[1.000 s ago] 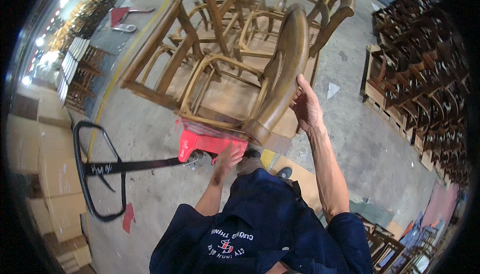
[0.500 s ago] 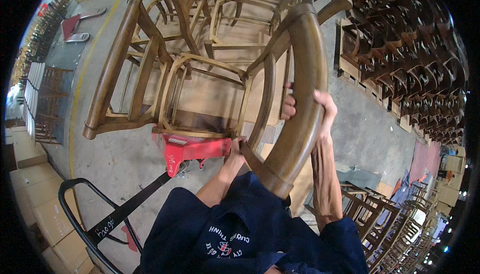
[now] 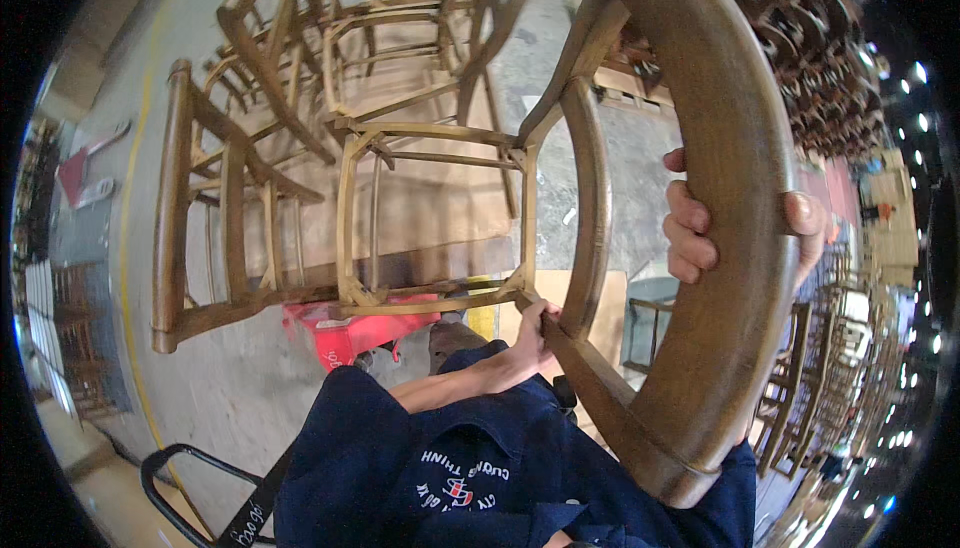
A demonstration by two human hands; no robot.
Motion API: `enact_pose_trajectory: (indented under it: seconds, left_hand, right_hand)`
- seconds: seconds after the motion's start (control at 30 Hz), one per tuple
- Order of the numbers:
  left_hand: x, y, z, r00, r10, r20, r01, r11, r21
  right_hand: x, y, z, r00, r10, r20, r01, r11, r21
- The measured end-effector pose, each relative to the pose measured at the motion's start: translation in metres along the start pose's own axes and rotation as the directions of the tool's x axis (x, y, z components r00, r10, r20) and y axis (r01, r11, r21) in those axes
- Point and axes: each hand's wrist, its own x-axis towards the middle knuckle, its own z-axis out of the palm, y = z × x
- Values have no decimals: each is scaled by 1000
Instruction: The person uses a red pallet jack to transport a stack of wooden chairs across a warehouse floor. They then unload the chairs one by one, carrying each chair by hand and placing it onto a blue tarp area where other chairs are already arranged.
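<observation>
A brown wooden chair (image 3: 745, 138) with a wide curved top rail and an open, panel-less seat frame is tilted in front of me, its back toward my right. My right hand (image 3: 690, 233) is wrapped round the top rail, fingers on the inner side and thumb on the outer. Lower down, my left hand (image 3: 540, 336) grips the back post of the same chair, close to the corner of the seat frame. Part of my right forearm is hidden behind the rail.
Another wooden chair (image 3: 172, 208) lies tipped at the left, and several more stand beyond it on a cardboard sheet (image 3: 430, 193). A red pallet jack (image 3: 375, 326) with a black handle (image 3: 170, 463) sits below. Dark wooden parts (image 3: 790, 48) are stacked at far right.
The held chair has come up closer to me and swung to the right, its top rail now larger in view. Both hands keep their hold and have moved right with it.
</observation>
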Motion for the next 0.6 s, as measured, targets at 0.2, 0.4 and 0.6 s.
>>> enact_pose_trajectory:
  seconds: [0.2,0.4,0.6]
  left_hand:
    - [21,-51,9,943,-279,-182,319,915,248]
    - [45,-98,-31,841,-456,-291,538,651,535]
    - [81,-188,-53,585,-574,-573,808,354,471]
  right_hand:
    - [-92,4,-9,935,-231,-268,236,972,-12]
    - [-204,25,-44,568,-403,-717,537,843,-48]
    - [-364,88,-102,242,-484,-841,827,557,-83]
